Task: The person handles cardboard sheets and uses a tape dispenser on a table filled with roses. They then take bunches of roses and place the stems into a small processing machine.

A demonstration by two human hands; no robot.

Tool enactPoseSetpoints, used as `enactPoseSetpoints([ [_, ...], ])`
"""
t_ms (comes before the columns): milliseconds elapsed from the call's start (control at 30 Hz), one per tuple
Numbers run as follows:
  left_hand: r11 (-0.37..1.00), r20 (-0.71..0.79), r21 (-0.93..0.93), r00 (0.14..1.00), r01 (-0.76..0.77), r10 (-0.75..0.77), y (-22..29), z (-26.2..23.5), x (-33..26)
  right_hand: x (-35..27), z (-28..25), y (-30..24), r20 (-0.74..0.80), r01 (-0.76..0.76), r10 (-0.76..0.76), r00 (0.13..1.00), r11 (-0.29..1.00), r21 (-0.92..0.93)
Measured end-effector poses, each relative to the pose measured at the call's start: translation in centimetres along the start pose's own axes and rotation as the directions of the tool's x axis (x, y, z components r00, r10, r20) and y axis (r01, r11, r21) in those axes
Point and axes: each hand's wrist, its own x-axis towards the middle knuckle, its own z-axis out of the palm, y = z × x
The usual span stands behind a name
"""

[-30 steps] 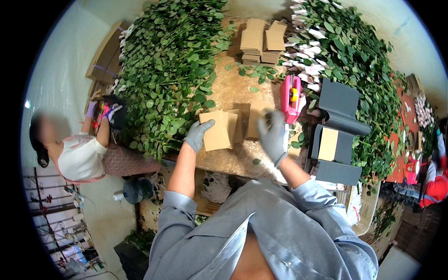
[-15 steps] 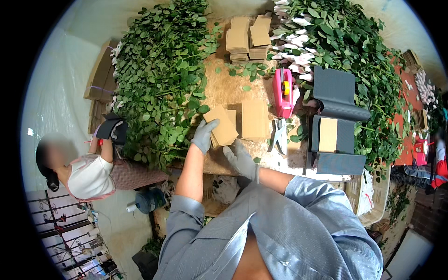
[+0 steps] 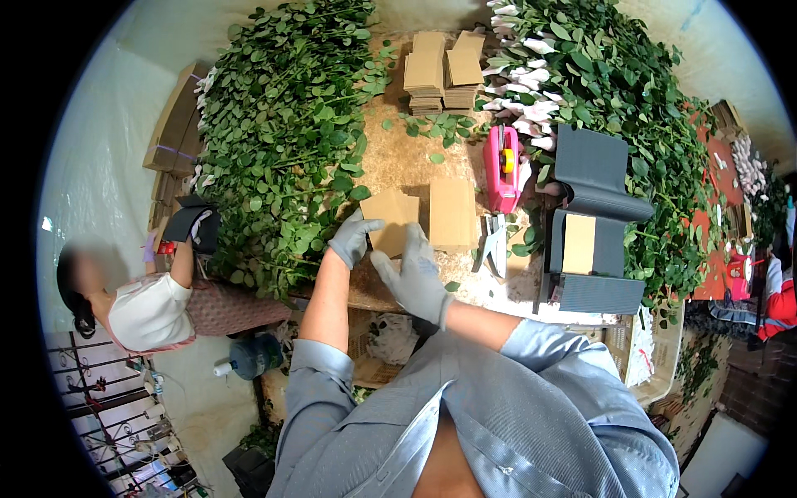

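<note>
A small stack of brown cardboard rectangles (image 3: 388, 217) lies between my gloved hands at the front of the table. My left hand (image 3: 353, 237) grips it along its left edge, thumb on top. From the lower right, my right hand (image 3: 418, 284) closes on the stack's near corner, its fingers along the right edge. The sheets are not fully lined up. Just right of them stands a neater cardboard pile (image 3: 452, 214), untouched. Beyond that pile are a pink tape dispenser (image 3: 502, 174) and a pair of shears (image 3: 493, 247) with pale handles.
Leafy stems (image 3: 282, 149) bank up on the left, and wrapped flower bundles (image 3: 589, 66) on the right. More cardboard stacks (image 3: 425, 75) stand at the back. A black ribbed stand (image 3: 594, 249) holds one cardboard piece. Another person (image 3: 149, 307) works at the far left.
My right hand has moved up and left onto the cardboard stack. The stack has turned a little, and my left hand has shifted slightly left along its edge.
</note>
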Motion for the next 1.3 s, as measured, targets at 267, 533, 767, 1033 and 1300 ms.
enactPoseSetpoints([
  [267,0.995,-0.07,-0.073,0.995,0.064,-0.069,-0.8,-0.4,0.6,9.7,4.1,3.1,0.02,-0.406,0.408,0.913,0.912,-0.059],
  [533,0.998,-0.014,0.026,0.998,0.065,-0.065,0.2,2.5,2.2,15.3,4.7,6.6,0.083,-0.678,0.685,0.724,0.729,-0.095],
  [767,0.98,0.002,-0.16,0.993,0.115,-0.117,-0.6,-0.2,0.6,15.8,2.7,4.2,0.636,-0.719,0.42,0.648,0.613,0.328],
  [1033,0.975,0.02,-0.185,0.992,0.124,-0.122,-0.3,0.9,0.6,15.1,1.7,3.5,0.699,-0.759,0.354,0.621,0.496,0.423],
  [1300,0.965,0.054,-0.23,0.992,0.124,-0.115,0.5,3.5,1.5,17.0,3.5,9.0,0.508,-0.549,0.314,0.802,0.723,0.419],
])
